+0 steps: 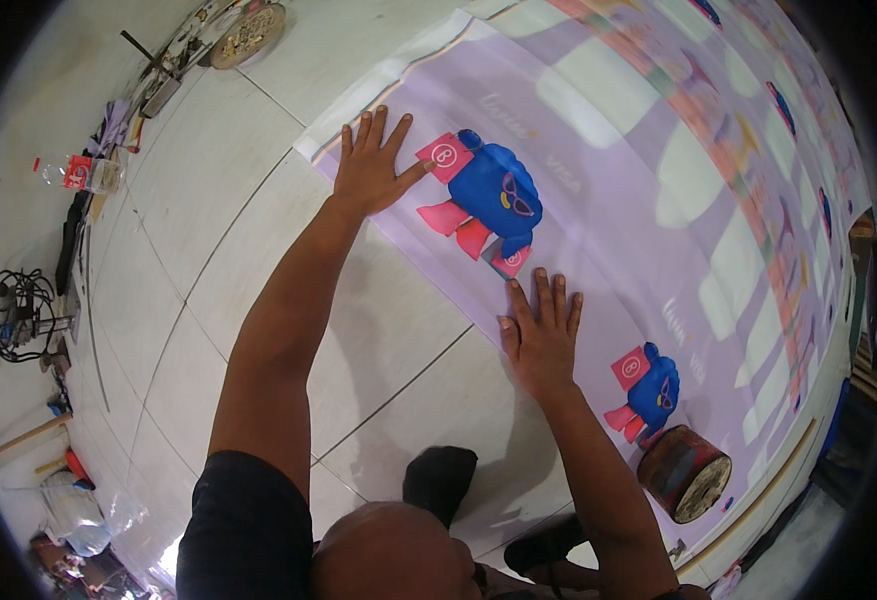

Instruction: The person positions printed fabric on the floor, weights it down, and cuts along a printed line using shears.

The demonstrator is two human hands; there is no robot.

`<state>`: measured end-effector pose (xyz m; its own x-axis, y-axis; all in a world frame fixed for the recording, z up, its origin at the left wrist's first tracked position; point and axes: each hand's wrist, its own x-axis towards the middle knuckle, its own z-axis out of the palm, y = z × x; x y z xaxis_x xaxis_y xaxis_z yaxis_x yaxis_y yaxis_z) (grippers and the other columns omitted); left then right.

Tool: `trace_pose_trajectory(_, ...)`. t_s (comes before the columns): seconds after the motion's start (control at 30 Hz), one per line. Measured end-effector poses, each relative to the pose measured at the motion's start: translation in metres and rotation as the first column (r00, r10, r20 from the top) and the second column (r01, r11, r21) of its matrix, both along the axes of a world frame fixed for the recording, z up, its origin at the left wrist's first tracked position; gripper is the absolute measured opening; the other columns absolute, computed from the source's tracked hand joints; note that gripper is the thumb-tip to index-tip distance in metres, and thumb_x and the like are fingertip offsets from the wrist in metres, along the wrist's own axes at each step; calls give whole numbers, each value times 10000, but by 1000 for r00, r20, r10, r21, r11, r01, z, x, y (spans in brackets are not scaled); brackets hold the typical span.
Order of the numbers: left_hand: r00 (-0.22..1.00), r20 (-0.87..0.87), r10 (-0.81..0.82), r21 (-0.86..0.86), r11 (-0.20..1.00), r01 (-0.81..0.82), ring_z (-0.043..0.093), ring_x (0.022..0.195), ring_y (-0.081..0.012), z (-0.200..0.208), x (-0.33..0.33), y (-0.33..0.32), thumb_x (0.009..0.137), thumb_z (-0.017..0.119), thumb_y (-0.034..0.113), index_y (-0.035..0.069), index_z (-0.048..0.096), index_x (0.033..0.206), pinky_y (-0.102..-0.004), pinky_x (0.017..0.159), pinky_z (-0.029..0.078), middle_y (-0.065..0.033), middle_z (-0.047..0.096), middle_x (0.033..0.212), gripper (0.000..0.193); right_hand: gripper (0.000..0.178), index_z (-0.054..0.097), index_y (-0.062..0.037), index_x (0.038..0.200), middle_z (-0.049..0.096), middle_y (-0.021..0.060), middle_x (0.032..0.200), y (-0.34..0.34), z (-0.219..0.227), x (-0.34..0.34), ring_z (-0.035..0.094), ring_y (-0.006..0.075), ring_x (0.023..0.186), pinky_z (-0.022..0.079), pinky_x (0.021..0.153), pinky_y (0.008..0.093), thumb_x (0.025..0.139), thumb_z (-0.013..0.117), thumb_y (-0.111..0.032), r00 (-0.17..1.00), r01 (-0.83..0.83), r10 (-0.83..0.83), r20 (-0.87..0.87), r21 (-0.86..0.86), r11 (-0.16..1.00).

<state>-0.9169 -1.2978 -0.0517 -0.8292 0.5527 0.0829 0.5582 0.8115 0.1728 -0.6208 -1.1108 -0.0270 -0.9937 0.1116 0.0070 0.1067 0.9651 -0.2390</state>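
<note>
A large lavender printed banner (599, 200) with white shapes and blue cartoon figures lies spread over the tiled floor. My left hand (369, 165) rests flat on its near left corner, fingers apart, the thumb reaching the pink square beside a blue figure (504, 185). Farther right along the same near edge, my right hand (547, 335) lies palm down with its fingers spread, just below that figure. A smaller blue figure (653, 385) is printed to its right. Neither hand grips anything. Beside my right forearm, a rusty red can (686, 474) sits on the banner.
White floor tiles (259, 230) run left of the banner. Along the left wall are a clear plastic bottle (79, 173) with a red label, a tool with tangled black cable (19, 315) and a round dish (249, 38) of small bits. A dark-covered foot (440, 482) stands near the bottom.
</note>
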Motion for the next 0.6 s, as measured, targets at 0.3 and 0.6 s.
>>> trace_pose_trajectory(0.3, 1000, -11, 10, -28, 1000, -10, 128, 1480, -385, -4, 1, -3, 906, 425, 688, 172, 290, 1531, -545, 1183, 75, -227, 164, 1587, 821, 518, 455, -176, 1433, 317, 184, 1530, 0, -2, -1, 215, 415, 1441, 116, 1151, 618, 965, 482, -397, 999, 15, -14, 46, -20, 1000)
trace_pose_trajectory(0.6, 826, 4, 564, 555, 686, -471, 470, 1211, -382, 14, 23, -30, 801, 724, 299, -49, 509, 1275, -466, 1018, 382, -238, 539, 1242, 626, 560, 437, -177, 1444, 288, 180, 1545, -2, 2, -2, 183, 407, 1454, 88, 1161, 608, 942, 477, -422, 995, 35, -30, 98, -42, 999)
